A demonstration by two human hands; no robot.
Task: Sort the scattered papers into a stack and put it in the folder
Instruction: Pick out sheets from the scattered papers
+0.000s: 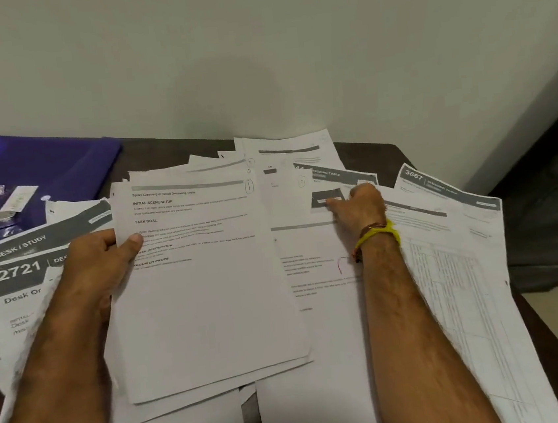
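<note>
Gathering goes best one sheet at a time: left hand (98, 261) pinches the thin white printed stack (206, 288); right hand (361, 207), fingers curled, seemingly pinches a grey-banded loose sheet (329, 195).

Left hand (98, 261) holds stack (205, 281); right hand (360, 208) pinches sheet (326, 197).

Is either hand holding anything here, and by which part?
The left hand holds a stack of papers by its left edge. The right hand pinches a loose sheet farther back.
</note>
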